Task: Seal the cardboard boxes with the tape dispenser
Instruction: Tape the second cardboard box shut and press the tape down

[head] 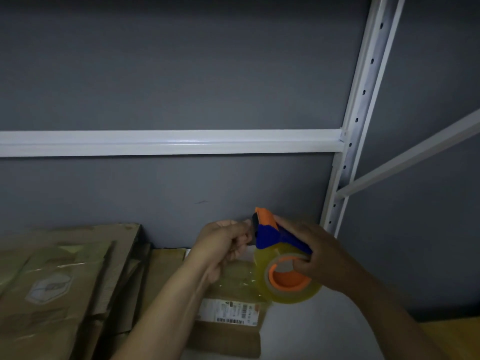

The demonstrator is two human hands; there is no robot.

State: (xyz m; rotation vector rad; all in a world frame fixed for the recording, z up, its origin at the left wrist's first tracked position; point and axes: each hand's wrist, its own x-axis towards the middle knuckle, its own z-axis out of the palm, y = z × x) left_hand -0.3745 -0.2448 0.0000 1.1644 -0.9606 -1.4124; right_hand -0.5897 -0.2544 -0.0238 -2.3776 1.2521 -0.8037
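Dim, bluish scene; light seems to come from near the camera, leaving soft glare on the white metal shelf beam (181,141). The flattened brown cardboard boxes (65,281) look murky; the white slotted upright post (359,113) bows at the edge.

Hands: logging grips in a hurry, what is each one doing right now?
Left hand: pinches the pulled tape strip.
Right hand: grips the tape dispenser.
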